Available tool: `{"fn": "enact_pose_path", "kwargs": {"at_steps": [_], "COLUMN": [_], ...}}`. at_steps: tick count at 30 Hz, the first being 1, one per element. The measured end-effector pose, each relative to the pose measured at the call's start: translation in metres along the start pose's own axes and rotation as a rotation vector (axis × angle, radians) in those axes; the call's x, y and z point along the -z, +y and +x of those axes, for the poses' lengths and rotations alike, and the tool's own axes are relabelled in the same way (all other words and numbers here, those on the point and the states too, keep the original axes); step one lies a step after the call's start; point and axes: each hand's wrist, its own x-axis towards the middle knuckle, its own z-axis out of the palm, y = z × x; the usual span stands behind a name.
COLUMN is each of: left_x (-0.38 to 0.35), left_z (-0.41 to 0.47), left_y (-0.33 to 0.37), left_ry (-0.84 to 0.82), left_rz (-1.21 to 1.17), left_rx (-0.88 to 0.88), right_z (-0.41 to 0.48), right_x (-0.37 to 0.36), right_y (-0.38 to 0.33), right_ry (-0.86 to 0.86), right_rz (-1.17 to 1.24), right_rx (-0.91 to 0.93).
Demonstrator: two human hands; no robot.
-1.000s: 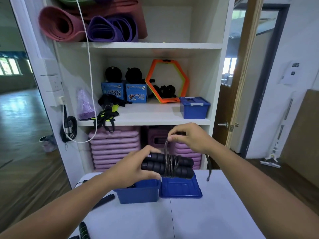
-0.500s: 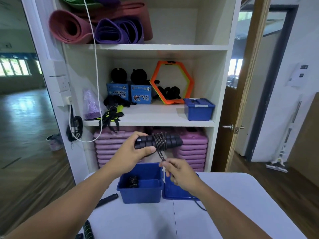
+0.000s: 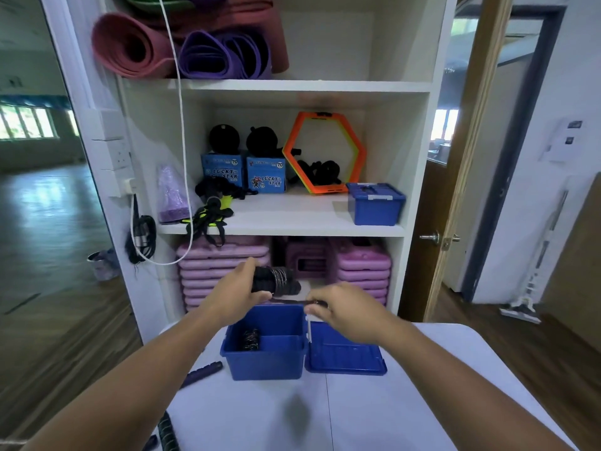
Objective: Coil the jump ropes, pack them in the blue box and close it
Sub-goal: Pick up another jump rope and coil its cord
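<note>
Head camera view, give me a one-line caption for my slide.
Left hand grips a jump rope by its handles while the right hand pinches its cord above the open blue box.

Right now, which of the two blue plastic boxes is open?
The blue box on the table: its lid lies flat beside it and a coiled rope shows inside. The shelf box has its lid on.

The white tabletop (image 3: 357,415) has a thin seam that runs from its far side to its near side. The open blue box (image 3: 266,361) stands upright near the far edge. Its lid (image 3: 344,354) lies flat against the right side of the box. A dark handle (image 3: 203,372) lies left of the box, near it. A ribbed handle (image 3: 167,434) lies at the near left edge.
</note>
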Motion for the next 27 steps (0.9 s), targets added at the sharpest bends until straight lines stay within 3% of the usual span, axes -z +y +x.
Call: {"fn": "enact_pose_path", "kwargs": {"at_steps": [5,10,18,21,27], "left_x": [-0.001,0.004,0.029,0.037,0.048], "left_z": [-0.016,-0.034,-0.057,-0.063,-0.059], "left_y": [0.017,0.045,0.065,0.067,0.072], "left_ry": [-0.23,-0.313,-0.392,-0.412,-0.24], "left_rz": [-0.022,-0.111,-0.364,-0.59,-0.836], "left_rx": [-0.104,-0.227,-0.33,-0.304,-0.277], "right_z": [0.016,0.031,0.031,0.025,0.008], "right_x": [0.041,0.06,0.053,0.05,0.018], "right_y": [0.002,0.009,0.025,0.025,0.02], "right_ry": [0.05,0.112,0.115,0.149,0.194], "right_rz": [-0.146,-0.119,0.312,0.537,1.034], "right_rx": [0.1,0.112,-0.008,-0.04,-0.196]}}
